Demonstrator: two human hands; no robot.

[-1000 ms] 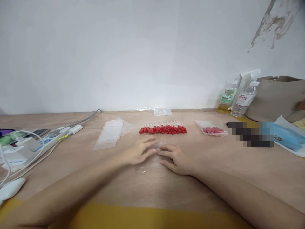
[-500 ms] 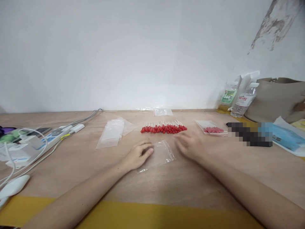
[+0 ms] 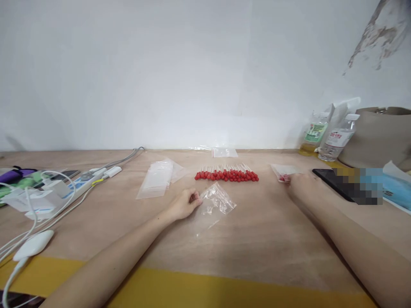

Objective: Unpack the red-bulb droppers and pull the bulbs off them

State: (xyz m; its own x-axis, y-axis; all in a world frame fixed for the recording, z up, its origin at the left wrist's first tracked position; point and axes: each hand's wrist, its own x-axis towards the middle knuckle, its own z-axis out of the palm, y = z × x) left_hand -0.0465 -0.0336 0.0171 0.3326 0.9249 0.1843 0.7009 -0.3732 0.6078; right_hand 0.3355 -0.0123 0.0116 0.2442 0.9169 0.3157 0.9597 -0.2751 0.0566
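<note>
My left hand (image 3: 183, 204) is closed in a pinch on the edge of a small clear plastic bag (image 3: 215, 202), which it lifts slightly off the wooden table (image 3: 257, 239). Beyond the bag lies a row of red-tipped sticks (image 3: 226, 173). My right hand (image 3: 299, 184) reaches far right and rests on a filled clear bag of red-tipped sticks (image 3: 282, 173), covering most of it. Its fingers are bent over the bag; whether they grip it is not visible.
A stack of empty clear bags (image 3: 158, 179) lies left of the sticks, another small bag (image 3: 224, 152) by the wall. A power strip with cables (image 3: 64, 190) and a white mouse (image 3: 32, 244) sit at left. Bottles (image 3: 337, 137), a tan bag (image 3: 379, 134) and a black phone (image 3: 334, 182) stand at right.
Both hands were flat on the clear bag; my right hand left it and travelled right to the filled bag. My left hand pinched and raised the empty bag's edge.
</note>
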